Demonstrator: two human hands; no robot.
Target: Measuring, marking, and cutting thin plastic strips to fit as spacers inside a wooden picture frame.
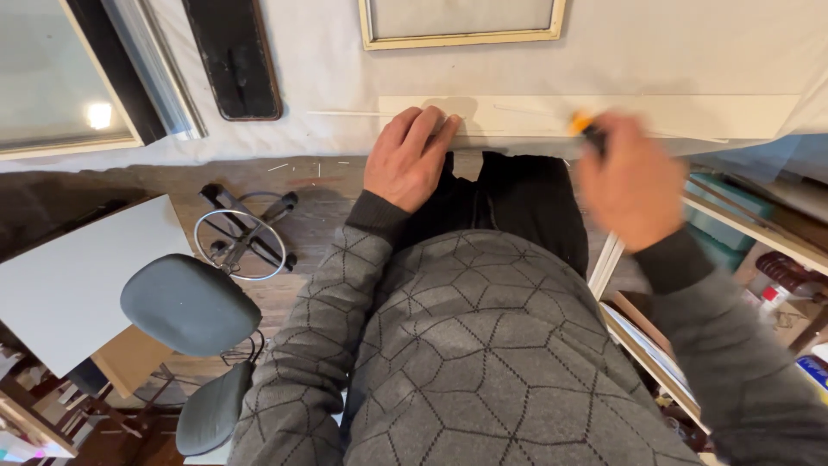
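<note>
Mostly the right hand (627, 181) is a blur, so its grip is hard to read: it is closed around a tool (586, 128) with an orange and black end (only that tip shows, and what kind of tool it is I cannot tell). The tool's tip sits at the near edge of the white board (655, 115), which lies flat on the cloth-covered table (328, 69). The left hand (407, 160) rests on that same edge, left of the tool, fingers flat and released, holding nothing. Beyond the board a pale wooden frame (461, 39) is cut off by the top edge; left of it lies a dark frame (235, 56). Below the table, left of the board, stands a grey chair (191, 306) on wood flooring; right of it, shelves (759, 233) hold clutter.
</note>
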